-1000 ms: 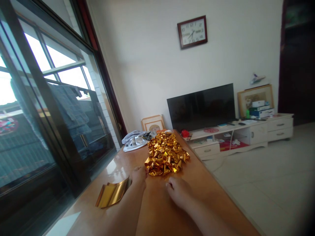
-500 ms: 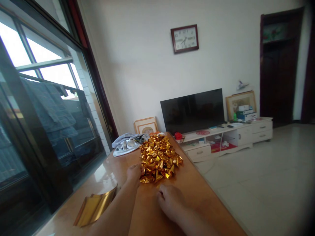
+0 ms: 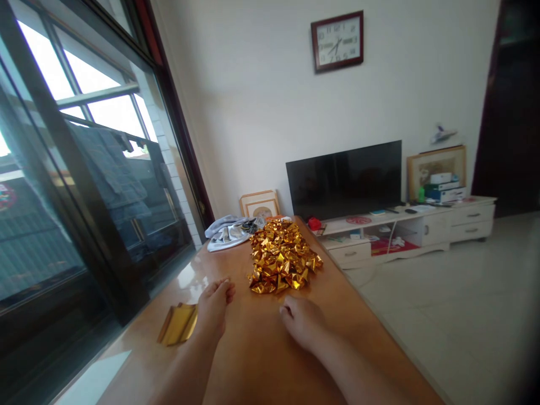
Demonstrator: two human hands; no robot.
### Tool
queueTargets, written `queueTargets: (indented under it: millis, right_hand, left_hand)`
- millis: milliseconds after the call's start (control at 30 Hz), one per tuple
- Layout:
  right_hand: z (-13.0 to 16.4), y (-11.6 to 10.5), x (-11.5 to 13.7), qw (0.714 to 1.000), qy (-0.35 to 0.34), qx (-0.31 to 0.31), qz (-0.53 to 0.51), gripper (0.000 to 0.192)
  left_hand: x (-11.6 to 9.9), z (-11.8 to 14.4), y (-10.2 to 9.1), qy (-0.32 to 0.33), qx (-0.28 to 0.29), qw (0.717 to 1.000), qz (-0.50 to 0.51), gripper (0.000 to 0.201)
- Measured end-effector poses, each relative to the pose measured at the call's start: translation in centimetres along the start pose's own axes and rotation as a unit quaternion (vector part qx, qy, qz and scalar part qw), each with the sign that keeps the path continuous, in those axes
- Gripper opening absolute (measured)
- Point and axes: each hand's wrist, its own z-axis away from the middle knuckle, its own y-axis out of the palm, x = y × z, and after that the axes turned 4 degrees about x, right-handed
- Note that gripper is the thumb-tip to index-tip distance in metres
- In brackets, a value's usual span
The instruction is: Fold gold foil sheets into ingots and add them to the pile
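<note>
Left hand rests empty, fingers loosely together, just right of the gold sheets; right hand, empty and half-curled, sits nearer the foil pile ahead on the counter

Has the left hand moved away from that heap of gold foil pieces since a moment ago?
Yes. The left hand touched the gold heap before; now it lies apart from it on the table.

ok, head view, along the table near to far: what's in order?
Hands, left and right → pile of folded gold foil → grey cloth at the far end.
</note>
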Motion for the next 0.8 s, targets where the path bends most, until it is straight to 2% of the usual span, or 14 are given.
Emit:
queueTargets:
  millis: [167, 300, 400, 600, 633, 667, 733, 800]
  right_hand:
    - [0.2, -0.3, 0.1, 1.0, -0.003, 0.013, -0.009, 0.024]
    - [0.3, -0.1, 0.0, 1.0, -0.009, 0.015, -0.02, 0.024]
    - [0.4, 0.0, -0.1, 0.999, -0.01, 0.023, -0.021, 0.025]
    - [0.4, 0.1, -0.2, 0.999, -0.017, 0.027, -0.024, 0.026]
    - [0.4, 0.1, -0.3, 0.999, -0.018, 0.026, -0.025, 0.026]
    - [0.4, 0.2, -0.3, 0.999, -0.018, 0.025, -0.025, 0.025]
    - [0.4, 0.3, -0.4, 0.999, -0.018, 0.021, -0.026, 0.025]
    - [0.3, 0.4, -0.4, 0.999, -0.018, 0.019, -0.026, 0.025]
  left_hand:
    - [-0.5, 0.9, -5.2, 0.026, -0.1, 0.994, -0.016, 0.033]
    - [0.0, 1.9, -8.0, 0.06, -0.146, 0.983, -0.09, 0.028]
    - [0.4, 2.7, -8.8, 0.069, -0.141, 0.974, -0.167, 0.024]
    - [0.6, 3.1, -8.7, 0.085, -0.086, 0.953, -0.279, 0.018]
    - [0.7, 3.0, -8.8, 0.091, -0.068, 0.941, -0.319, 0.018]
    - [0.9, 2.9, -8.9, 0.099, -0.042, 0.917, -0.384, 0.017]
    - [1.3, 2.6, -9.3, 0.095, 0.0, 0.852, -0.516, 0.017]
    - [1.7, 2.3, -9.8, 0.085, 0.017, 0.811, -0.579, 0.02]
